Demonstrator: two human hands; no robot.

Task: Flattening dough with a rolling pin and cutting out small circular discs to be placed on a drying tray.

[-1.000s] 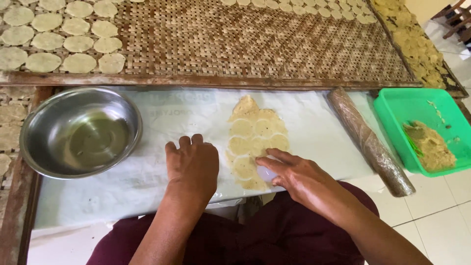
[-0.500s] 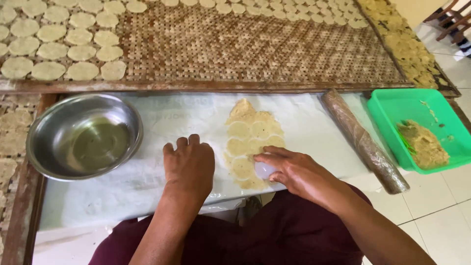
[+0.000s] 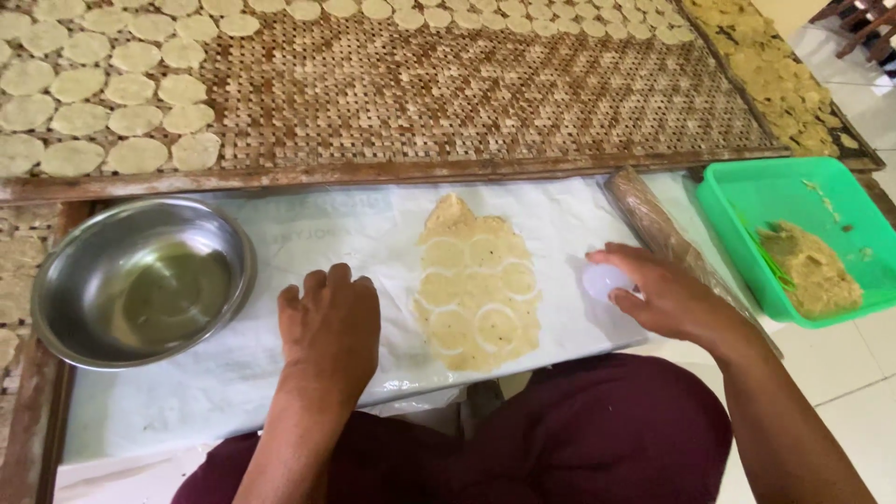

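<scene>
The dough sheet [image 3: 478,285] lies flat on the white work sheet [image 3: 280,243], in the middle, marked with several round cut rings. At far left the steel bowl [image 3: 142,280] sits near the edge. The left hand [image 3: 329,329] presses palm-down just left of the dough, fingers together and flat, not touching it. A second ago the right hand [image 3: 658,294] was over the dough's near edge; now it has moved off to the right, so the cutting pass looks finished. Its fingers pinch a round white cutter [image 3: 605,280], clear of the dough. A rolling pin [image 3: 667,238] and green tub [image 3: 793,233] lie further right.
</scene>
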